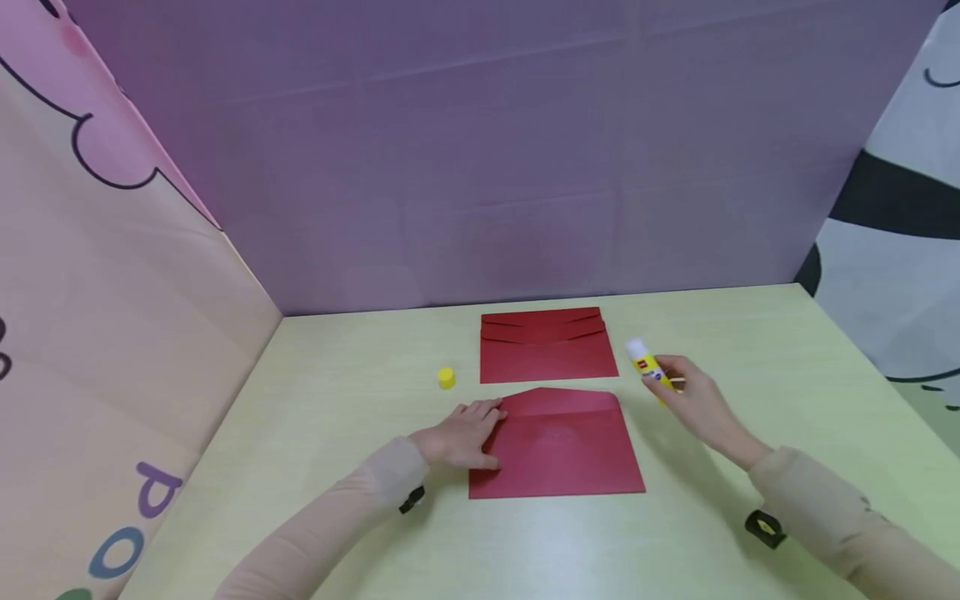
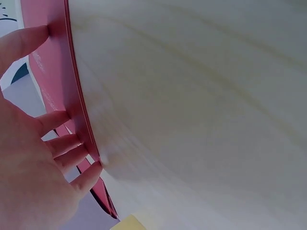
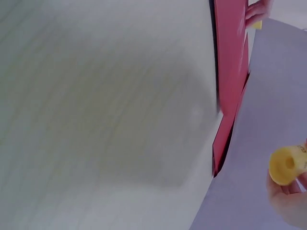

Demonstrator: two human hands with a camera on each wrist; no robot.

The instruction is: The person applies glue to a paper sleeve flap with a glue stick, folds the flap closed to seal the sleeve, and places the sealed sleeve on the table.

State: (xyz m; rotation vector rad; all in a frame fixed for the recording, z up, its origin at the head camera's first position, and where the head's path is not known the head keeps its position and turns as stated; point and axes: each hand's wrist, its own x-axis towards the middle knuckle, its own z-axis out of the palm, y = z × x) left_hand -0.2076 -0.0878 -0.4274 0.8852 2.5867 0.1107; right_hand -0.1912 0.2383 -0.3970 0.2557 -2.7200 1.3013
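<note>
A red envelope [image 1: 562, 458] lies on the table with its flap unfolded toward the far side. My left hand [image 1: 461, 435] rests on its left edge, fingers spread; the left wrist view shows the fingertips touching the red paper [image 2: 55, 62]. To the right, above the table, my right hand [image 1: 697, 404] grips a yellow and white glue stick [image 1: 647, 363], its uncapped white end tilted up and left. Its yellow base [image 3: 284, 166] faces the right wrist camera. A yellow cap [image 1: 446, 378] stands apart on the table, left of the envelopes.
Behind the near envelope lie more red envelopes [image 1: 547, 358], overlapping, with their edges stepped. The pale wooden table [image 1: 315, 417] ends at a purple backdrop [image 1: 487, 167]. Printed panels [image 1: 112, 333] border the left and right sides.
</note>
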